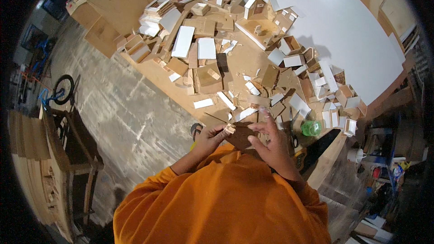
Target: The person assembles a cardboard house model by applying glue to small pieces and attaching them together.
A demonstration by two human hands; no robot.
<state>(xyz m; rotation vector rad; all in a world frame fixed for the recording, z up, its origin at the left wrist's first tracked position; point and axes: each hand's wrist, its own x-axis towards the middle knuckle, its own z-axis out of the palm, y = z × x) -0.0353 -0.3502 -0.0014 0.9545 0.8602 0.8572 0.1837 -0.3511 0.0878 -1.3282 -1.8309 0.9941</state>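
Note:
Pinched between the thumb and fingers of my left hand (210,139) is a small pale wooden block (230,128), held just over the near edge of the worktable. My right hand (271,143) hovers beside it with fingers apart and nothing visible in them. Between the two hands lies a dark brown board (241,134). Just beyond the fingers of my right hand is a white strip (245,114) among small offcuts. A green translucent container (311,128) stands to the right, near dark-handled scissors (294,142).
Several small white-and-brown model houses (257,7) and loose board pieces (206,48) crowd the worktable (246,70). A large white panel (348,31) spreads behind them at right. A yellow-and-black tool handle (300,158) lies by my right forearm. A bicycle wheel (64,89) stands far left.

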